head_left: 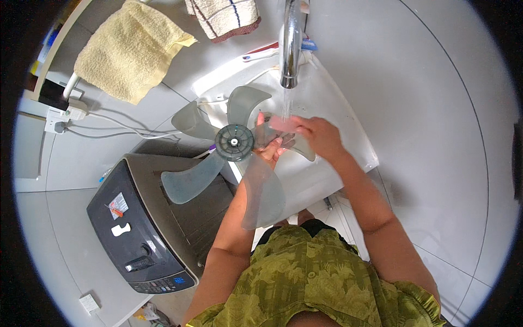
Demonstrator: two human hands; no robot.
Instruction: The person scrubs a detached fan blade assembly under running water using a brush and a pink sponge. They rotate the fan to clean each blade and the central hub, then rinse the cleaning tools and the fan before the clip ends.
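A translucent grey fan blade wheel [189, 177] with several blades is held over the left side of the white sink [357, 140]. My left hand [268, 148] grips one blade from beneath, its fingers partly seen through the plastic. Pinched in my right hand [322, 137] is a flat pink sponge or cloth [282, 124], slightly blurred, pressed against the same blade. Water runs from the chrome faucet [290, 52] just above this spot.
A dark washing machine [143, 218] stands left of the sink. A yellow towel [131, 52] and a checked towel [226, 16] hang at the back. A toothbrush [260, 54] lies on the sink's back ledge. Plugs and cords [71, 113] run along the left wall.
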